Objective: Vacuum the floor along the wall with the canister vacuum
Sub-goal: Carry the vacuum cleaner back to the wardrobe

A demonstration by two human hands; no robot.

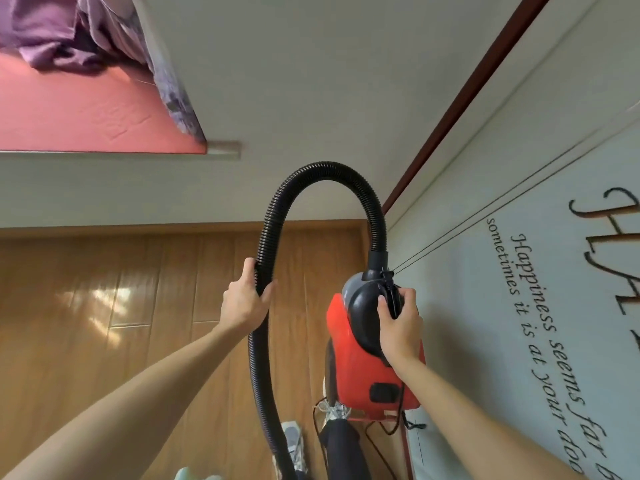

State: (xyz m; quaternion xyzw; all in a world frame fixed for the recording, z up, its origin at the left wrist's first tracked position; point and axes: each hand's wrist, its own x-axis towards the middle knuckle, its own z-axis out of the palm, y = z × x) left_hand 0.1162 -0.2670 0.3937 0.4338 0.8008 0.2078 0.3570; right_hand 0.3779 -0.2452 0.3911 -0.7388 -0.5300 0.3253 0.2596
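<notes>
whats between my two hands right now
No object: between the left hand gripping the hose and the right hand gripping the canister vacuum, the head view shows only wooden floor behind; the hose arches over that gap.

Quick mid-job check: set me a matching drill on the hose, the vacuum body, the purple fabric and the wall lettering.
1 black ribbed hose; 2 red canister vacuum body; 3 crumpled purple fabric; 4 dark script lettering.
A on pink mattress; B gripped by left hand; C on pale wall; D held by right hand.
Pairs: 1-B, 2-D, 3-A, 4-C.
</notes>
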